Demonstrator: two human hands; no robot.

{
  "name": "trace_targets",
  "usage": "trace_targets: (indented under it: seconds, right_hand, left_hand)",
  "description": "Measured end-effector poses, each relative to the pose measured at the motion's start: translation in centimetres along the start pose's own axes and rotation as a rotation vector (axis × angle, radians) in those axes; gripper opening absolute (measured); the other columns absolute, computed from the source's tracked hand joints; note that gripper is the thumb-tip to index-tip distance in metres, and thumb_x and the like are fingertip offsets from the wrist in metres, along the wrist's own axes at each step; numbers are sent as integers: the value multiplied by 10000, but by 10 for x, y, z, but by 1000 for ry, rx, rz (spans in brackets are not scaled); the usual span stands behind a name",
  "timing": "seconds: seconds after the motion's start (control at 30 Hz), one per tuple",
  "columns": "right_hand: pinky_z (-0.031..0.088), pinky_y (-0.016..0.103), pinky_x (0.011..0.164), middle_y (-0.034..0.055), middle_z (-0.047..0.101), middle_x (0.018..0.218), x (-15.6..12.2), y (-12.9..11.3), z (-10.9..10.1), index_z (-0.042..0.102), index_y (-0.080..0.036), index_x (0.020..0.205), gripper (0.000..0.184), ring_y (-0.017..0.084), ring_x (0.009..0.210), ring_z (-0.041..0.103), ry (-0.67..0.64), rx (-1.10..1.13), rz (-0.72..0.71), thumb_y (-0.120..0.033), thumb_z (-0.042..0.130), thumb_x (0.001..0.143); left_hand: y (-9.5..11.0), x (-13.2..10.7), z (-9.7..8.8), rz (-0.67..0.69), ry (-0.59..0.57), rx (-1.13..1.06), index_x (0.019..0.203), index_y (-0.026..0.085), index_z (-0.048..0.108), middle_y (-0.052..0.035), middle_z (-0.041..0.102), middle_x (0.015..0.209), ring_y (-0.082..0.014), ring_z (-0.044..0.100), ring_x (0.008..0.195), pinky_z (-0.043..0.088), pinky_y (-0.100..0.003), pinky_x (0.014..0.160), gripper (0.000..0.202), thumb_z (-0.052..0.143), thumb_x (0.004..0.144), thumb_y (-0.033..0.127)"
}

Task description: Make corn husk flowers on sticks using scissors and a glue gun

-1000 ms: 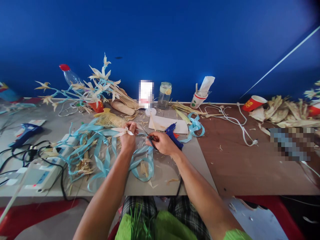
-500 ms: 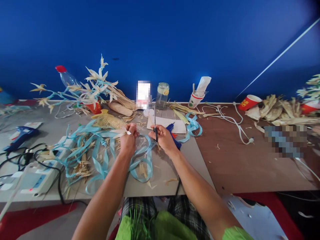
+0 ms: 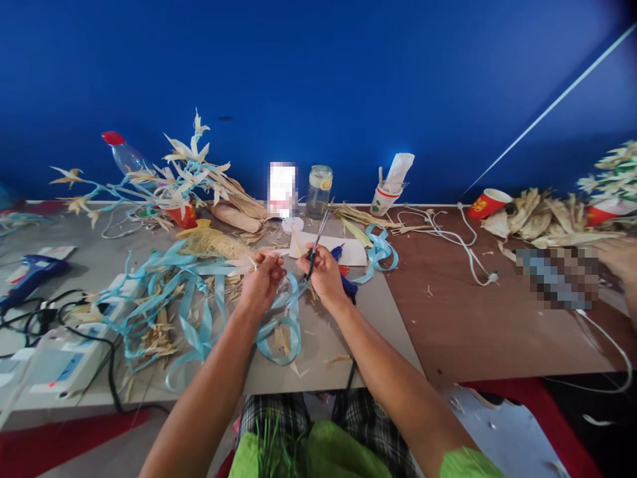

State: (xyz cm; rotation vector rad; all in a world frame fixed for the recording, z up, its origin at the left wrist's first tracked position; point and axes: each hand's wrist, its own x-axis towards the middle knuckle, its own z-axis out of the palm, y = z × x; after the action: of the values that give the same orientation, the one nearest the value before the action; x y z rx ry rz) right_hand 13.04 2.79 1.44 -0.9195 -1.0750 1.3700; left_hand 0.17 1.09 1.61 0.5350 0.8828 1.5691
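Observation:
My left hand is closed in a pinch on a pale husk petal piece above the grey table. My right hand is closed on small scissors, whose blades point up and away, tilted to the right. The two hands are close together, just above loops of light blue ribbon. A blue glue gun lies directly behind my right hand, partly hidden by it.
A spray of husk flowers on blue stems, a bottle, a jar and a paper cup stand at the back. Power strips and a second glue gun lie left. Husks and another person's hand are right.
The scissors swung from pointing left toward the petal to upright, then tilted right. My left hand turned and curled tighter around the petal. The view drifted right, showing another person's hand.

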Motion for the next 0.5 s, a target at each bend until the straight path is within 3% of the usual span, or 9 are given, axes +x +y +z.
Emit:
trace_targets:
  seconds: [0.2, 0.37, 0.5]
  right_hand:
    - [426, 212, 561, -31, 604, 769, 2, 1, -3, 495, -201, 1027, 460, 92, 630, 545, 71, 8, -102, -264, 686, 613]
    - [418, 211, 532, -44, 578, 708, 3, -1, -6, 521, -190, 991, 407, 82, 573, 509, 145, -40, -148, -267, 676, 622]
    - [424, 214, 539, -42, 569, 699, 4, -2, -7, 511, -185, 987, 386, 87, 580, 518, 202, -43, -177, -274, 659, 642]
  left_hand:
    - [-6, -7, 7, -85, -84, 72, 781, 165, 499, 31, 582, 610, -22, 385, 400, 397, -194, 488, 245, 704, 667, 238]
    - [-9, -10, 8, -140, -182, 121, 750, 155, 503, 20, 588, 616, -26, 408, 416, 403, -196, 500, 236, 701, 684, 266]
    - [-8, -12, 11, -164, -181, 122, 771, 141, 544, 26, 568, 625, -17, 401, 421, 397, -188, 493, 246, 720, 673, 282]
